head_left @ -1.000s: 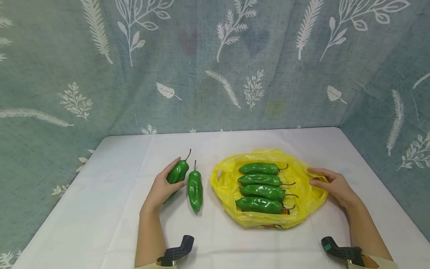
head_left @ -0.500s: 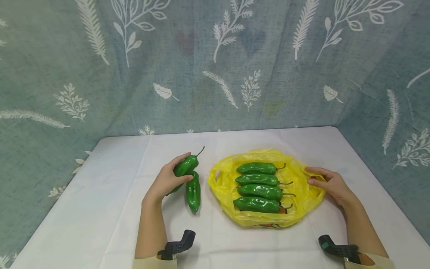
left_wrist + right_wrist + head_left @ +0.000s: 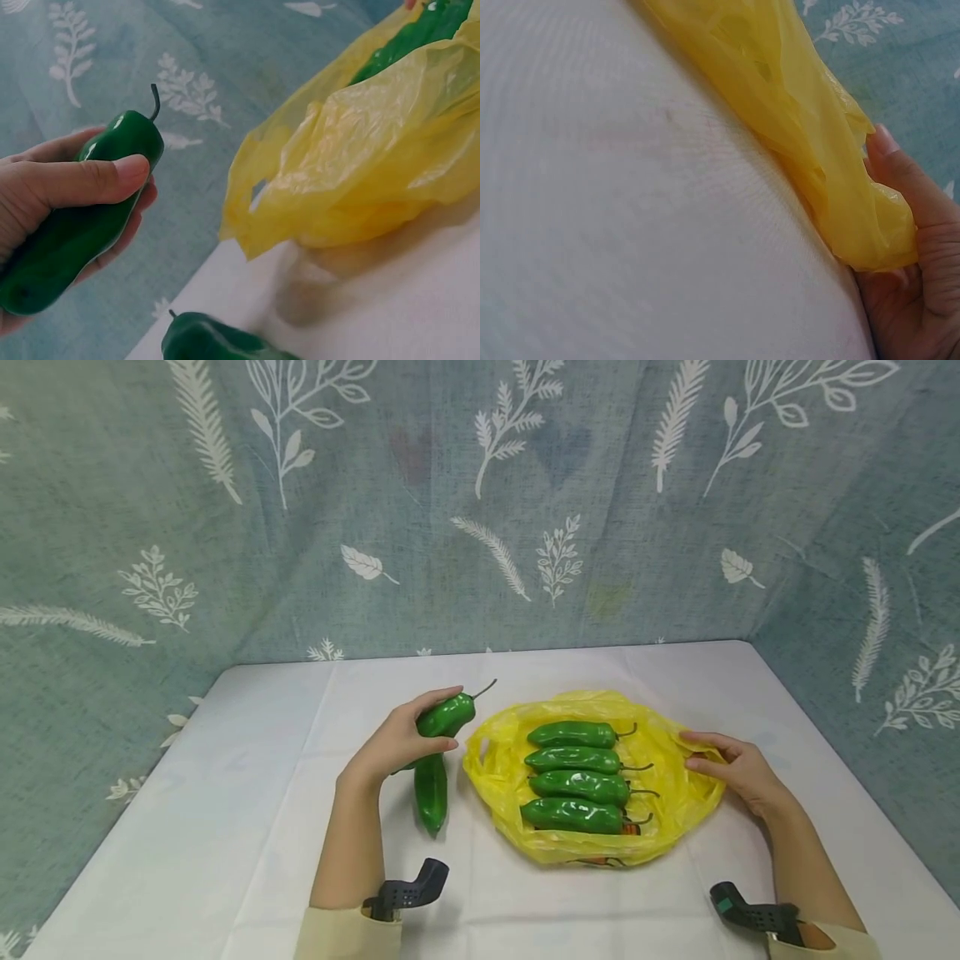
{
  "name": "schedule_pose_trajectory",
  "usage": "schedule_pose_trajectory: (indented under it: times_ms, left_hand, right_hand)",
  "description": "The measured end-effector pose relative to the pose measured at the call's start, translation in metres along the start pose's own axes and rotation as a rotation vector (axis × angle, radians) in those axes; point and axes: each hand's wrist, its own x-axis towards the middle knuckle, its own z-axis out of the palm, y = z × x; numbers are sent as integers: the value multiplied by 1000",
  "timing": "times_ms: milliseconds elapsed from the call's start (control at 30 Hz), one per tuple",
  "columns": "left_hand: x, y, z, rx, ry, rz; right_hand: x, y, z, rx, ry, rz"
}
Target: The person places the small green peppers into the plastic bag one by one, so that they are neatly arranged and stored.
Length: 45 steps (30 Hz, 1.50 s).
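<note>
My left hand (image 3: 405, 735) grips a glossy green chili pepper (image 3: 124, 146) with a thin dark stem, thumb on one side and fingers curled round the other. It is raised above the table, left of a yellow plastic bag (image 3: 487, 777). Below it a second green pepper (image 3: 431, 797) lies on the cloth, its upper end hidden in the head view. Several green peppers (image 3: 573, 786) lie side by side in the bag's wide mouth, stems to the right. At the bag's right edge my right hand (image 3: 742, 772) pinches the plastic (image 3: 870, 217) between thumb and fingers.
A white cloth (image 3: 570, 910) covers the table. Behind and at both sides hangs a grey-green curtain (image 3: 420, 585) with white leaf prints. Each wrist wears a dark camera mount, such as the left mount (image 3: 412, 889).
My left hand has lifted its pepper off the table and carried it rightward, over the lying pepper and closer to the bag. The right hand keeps its hold on the bag's edge.
</note>
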Motion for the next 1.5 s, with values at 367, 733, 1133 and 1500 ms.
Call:
schedule_pose_trajectory:
  times_ms: [367, 733, 1133, 1500]
  left_hand:
    - [27, 18, 21, 38, -73, 112]
    - [49, 38, 48, 76, -96, 173]
    - [71, 45, 81, 141, -214, 265]
    - [83, 49, 112, 216, -287, 349]
  right_hand:
    - [1, 2, -1, 9, -11, -25]
    - [1, 4, -2, 14, -6, -23]
    - [2, 3, -4, 2, -8, -8]
    - [3, 3, -1, 20, -11, -21]
